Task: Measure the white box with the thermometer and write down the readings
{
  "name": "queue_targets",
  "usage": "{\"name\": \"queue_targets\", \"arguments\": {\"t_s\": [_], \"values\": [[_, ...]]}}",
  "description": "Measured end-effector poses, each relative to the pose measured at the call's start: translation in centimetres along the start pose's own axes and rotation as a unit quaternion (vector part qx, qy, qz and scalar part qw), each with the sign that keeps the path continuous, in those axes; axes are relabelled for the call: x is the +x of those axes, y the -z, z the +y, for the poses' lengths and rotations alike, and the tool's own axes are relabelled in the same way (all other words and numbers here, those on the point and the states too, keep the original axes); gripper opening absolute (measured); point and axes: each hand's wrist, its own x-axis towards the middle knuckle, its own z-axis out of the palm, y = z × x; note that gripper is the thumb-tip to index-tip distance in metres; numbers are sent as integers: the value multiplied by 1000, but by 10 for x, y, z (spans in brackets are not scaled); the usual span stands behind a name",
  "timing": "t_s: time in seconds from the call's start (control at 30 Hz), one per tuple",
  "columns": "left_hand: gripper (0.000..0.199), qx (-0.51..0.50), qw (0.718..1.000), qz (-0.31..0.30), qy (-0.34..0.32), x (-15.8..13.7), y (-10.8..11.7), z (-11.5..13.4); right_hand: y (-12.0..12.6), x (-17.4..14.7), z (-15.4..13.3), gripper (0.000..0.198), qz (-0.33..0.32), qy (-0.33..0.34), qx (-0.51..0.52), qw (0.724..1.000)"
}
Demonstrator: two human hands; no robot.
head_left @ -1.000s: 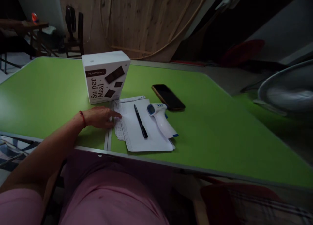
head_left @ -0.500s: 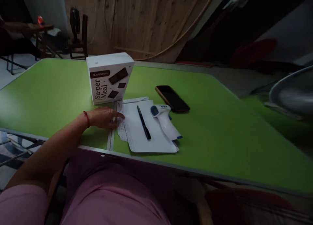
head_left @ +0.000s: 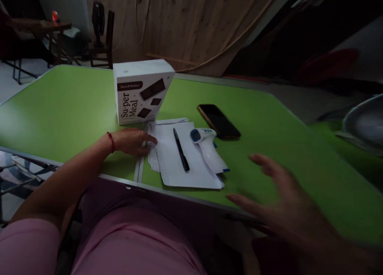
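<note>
My left hand (head_left: 131, 142), with a red string bracelet at the wrist, rests on the table at the left edge of a spiral notebook (head_left: 172, 176). Its index finger is stretched onto the paper, and it holds nothing. A black pen (head_left: 181, 150) lies across the open white page. On the notebook's right side lies a white infrared thermometer (head_left: 209, 149), its grip pointing toward me. From the lower right reaches my right hand (head_left: 278, 195), slightly blurred, thumb and fingers apart and nothing between them. It is nearest the thermometer and the notebook's right corner, without touching either.
A white Su-per Meal box (head_left: 140, 93) stands behind my left hand on the green folding table (head_left: 74, 103). A smartphone (head_left: 220, 121) lies behind the thermometer. Beyond are a wooden chair (head_left: 101, 47), a person (head_left: 20, 39) at a small table, and a shiny rounded object (head_left: 363, 121) at right.
My right hand has come into view from the lower right, open. The view has shifted a little, so the table things appear slightly farther right. My left hand stays on the notebook's edge.
</note>
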Motion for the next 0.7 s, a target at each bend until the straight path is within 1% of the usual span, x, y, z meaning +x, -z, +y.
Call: {"name": "queue_targets", "arguments": {"t_s": [0.07,0.13,0.2,0.3,0.37,0.4,0.53,0.6,0.7], "values": [[48,3,1000,-1,-1,0,0,0,-18,8,-3,95,-67,-24,40,997],[49,5,1000,-2,-1,0,0,0,-29,11,-2,98,-107,-39,63,992],[48,9,1000,4,10,0,2,2,-34,12,-1,97,-107,-33,68,991],[43,26,998,34,54,0,5,3,-37,12,0,89,-97,-13,67,993],[40,37,994,54,83,0,7,4,-37,14,-3,85,-107,-20,72,991],[39,42,993,57,94,0,7,4,-37,14,-5,87,-116,-29,78,990],[37,57,991,34,120,1,5,4,-35,15,-17,101,-145,-63,98,983],[40,54,991,25,118,2,4,5,-35,14,-20,101,-148,-66,105,981],[46,52,993,15,107,3,3,6,-37,11,-20,95,-139,-53,109,983]]}}
